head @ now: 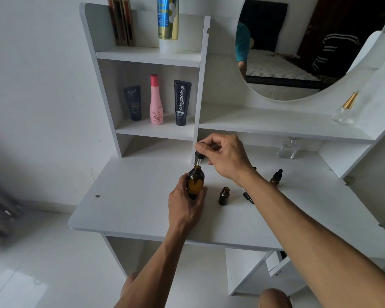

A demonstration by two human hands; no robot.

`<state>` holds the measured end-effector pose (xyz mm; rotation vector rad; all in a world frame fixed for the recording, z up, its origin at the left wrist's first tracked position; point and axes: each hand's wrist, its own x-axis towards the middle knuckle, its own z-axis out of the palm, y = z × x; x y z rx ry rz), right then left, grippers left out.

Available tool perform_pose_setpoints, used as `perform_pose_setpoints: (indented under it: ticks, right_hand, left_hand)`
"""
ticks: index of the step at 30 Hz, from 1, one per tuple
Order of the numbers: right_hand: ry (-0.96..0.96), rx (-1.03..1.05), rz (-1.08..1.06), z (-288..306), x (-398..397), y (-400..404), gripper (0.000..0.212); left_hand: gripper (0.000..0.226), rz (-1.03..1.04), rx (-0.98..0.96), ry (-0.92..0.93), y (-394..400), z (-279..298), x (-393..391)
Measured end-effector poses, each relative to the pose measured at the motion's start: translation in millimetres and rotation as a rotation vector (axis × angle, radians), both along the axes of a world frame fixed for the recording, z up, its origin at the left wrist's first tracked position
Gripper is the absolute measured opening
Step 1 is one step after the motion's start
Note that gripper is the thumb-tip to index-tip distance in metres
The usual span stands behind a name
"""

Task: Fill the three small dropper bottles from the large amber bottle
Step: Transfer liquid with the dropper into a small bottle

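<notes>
The large amber bottle (pixel 195 182) stands upright on the white desk (pixel 129 207), and my left hand (pixel 185 205) grips its body from the near side. My right hand (pixel 225 155) pinches the black bulb of a dropper (pixel 198 154) whose glass tube reaches down into the big bottle's open neck. To the right stands a small amber bottle (pixel 224 196) with no cap. Its black dropper cap (pixel 248 196) lies on the desk beside my right forearm. A capped small dropper bottle (pixel 276 177) stands further right. Another small bottle (pixel 254 168) peeks out behind my right wrist, mostly hidden.
A clear glass perfume bottle (pixel 289 147) stands at the back of the desk under the shelf. Tubes and a pink bottle (pixel 156 100) fill the left shelf. A clear bottle with a gold cap (pixel 345 107) lies on the right shelf below the round mirror (pixel 298 47).
</notes>
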<state>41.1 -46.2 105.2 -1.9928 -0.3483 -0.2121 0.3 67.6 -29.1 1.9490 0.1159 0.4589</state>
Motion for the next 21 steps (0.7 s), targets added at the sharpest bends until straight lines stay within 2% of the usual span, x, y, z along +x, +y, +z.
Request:
perform_pose_setpoints:
  ticks: [13, 21]
  right_hand:
    - [-0.02, 0.02, -0.003, 6, -3, 1, 0.017]
    - [0.032, 0.253, -0.081, 18, -1, -10, 0.013]
  left_hand:
    - [0.05, -0.003, 0.002, 0.009, 0, 1, 0]
    - [0.047, 0.001, 0.003, 0.009, 0, 0, 0]
